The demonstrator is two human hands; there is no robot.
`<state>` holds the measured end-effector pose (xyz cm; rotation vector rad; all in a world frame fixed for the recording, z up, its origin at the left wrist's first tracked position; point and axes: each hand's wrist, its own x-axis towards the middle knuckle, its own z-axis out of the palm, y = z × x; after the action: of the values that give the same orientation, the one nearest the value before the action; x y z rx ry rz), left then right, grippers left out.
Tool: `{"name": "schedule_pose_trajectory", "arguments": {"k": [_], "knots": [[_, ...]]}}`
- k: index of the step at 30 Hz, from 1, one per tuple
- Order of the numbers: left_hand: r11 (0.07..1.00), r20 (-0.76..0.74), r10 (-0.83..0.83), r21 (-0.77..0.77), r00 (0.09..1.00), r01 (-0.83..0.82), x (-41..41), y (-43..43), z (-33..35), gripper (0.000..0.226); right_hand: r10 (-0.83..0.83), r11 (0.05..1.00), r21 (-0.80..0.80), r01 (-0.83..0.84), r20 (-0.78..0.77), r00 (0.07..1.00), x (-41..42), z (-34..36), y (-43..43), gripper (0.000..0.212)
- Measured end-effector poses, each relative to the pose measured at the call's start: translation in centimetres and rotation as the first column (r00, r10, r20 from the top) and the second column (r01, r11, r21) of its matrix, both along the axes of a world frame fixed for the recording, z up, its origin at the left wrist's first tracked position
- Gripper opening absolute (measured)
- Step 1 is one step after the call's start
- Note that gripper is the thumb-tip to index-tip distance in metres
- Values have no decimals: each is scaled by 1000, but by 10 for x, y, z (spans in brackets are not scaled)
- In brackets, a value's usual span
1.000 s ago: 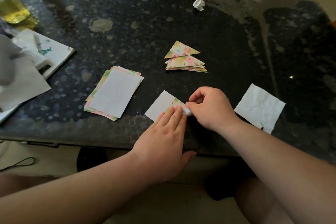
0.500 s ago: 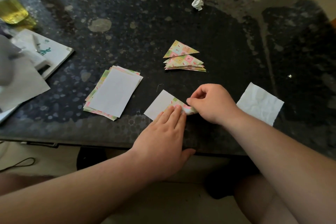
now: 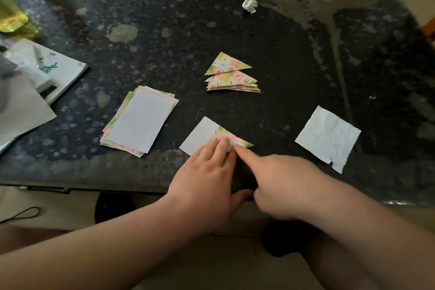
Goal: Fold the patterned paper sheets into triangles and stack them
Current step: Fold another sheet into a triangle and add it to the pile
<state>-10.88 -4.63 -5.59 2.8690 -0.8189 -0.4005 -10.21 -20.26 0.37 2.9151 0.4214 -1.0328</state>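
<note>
A patterned sheet [image 3: 202, 136] lies white side up near the table's front edge, its right corner folded over to show a coloured flap [image 3: 238, 140]. My left hand [image 3: 207, 179] presses flat fingers on the sheet just left of the flap. My right hand [image 3: 282, 181] pushes its straight index fingertip along the flap's lower edge, the other fingers curled. A stack of folded triangles [image 3: 231, 79] sits behind. The pile of unfolded sheets [image 3: 141, 122] lies to the left, white side up.
The dark speckled table [image 3: 270, 54] also bears a creased white paper square [image 3: 328, 136] at right and a crumpled paper ball [image 3: 250, 4] at the back. A booklet and papers [image 3: 58, 70] and a bottle of yellow liquid [image 3: 11, 16] are at left.
My right hand has let go of the pinched corner, which now lies folded flat, and presses the flap with an extended index finger. My left hand has stayed on the sheet.
</note>
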Motion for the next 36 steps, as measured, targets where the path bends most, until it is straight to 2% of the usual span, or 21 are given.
{"name": "schedule_pose_trajectory", "arguments": {"k": [6, 11, 19, 22, 24, 26, 28, 30, 32, 33, 36], "knots": [[1000, -8, 9, 2, 1000, -9, -2, 1, 4, 89, -70, 997, -34, 71, 17, 997, -7, -9, 6, 96], [998, -48, 19, 63, 999, -16, 0, 0, 3, 97, -54, 991, -124, 50, -25, 998, -7, -8, 5, 100], [999, 0, -3, 43, 1000, 3, 0, 1, 2, 94, -121, 976, -191, 105, -71, 990, -3, -4, -1, 97], [999, 17, -1, 41, 1000, 0, -2, 1, 3, 93, -152, 969, -209, 132, -81, 985, 1, 1, 1, 88], [999, 17, 5, 37, 1000, -6, -2, 2, 3, 92, -227, 951, -220, 218, -15, 974, 7, 5, -4, 57], [999, 8, 15, 36, 1000, -16, -1, 1, 5, 91, -350, 928, -95, 360, 100, 931, 19, 2, -14, 18], [999, -13, 23, 29, 1000, -22, 1, 1, 6, 90, -530, 840, 161, 518, 37, 847, 39, -8, -24, 18], [999, -22, 27, 37, 999, -26, 1, 0, 8, 90, -625, 688, 342, 640, -170, 762, 55, -18, -27, 20], [999, -20, 26, 45, 999, -26, 1, -1, 9, 90, -644, 575, 389, 720, -327, 691, 60, -27, -25, 19], [998, -24, 27, 54, 999, -26, 1, -2, 9, 89, -645, 548, 388, 741, -368, 670, 61, -31, -23, 19], [995, -26, 11, 95, 1000, -9, 3, -1, 9, 89, -637, 538, 361, 762, -418, 648, 63, -37, -17, 21]]}}
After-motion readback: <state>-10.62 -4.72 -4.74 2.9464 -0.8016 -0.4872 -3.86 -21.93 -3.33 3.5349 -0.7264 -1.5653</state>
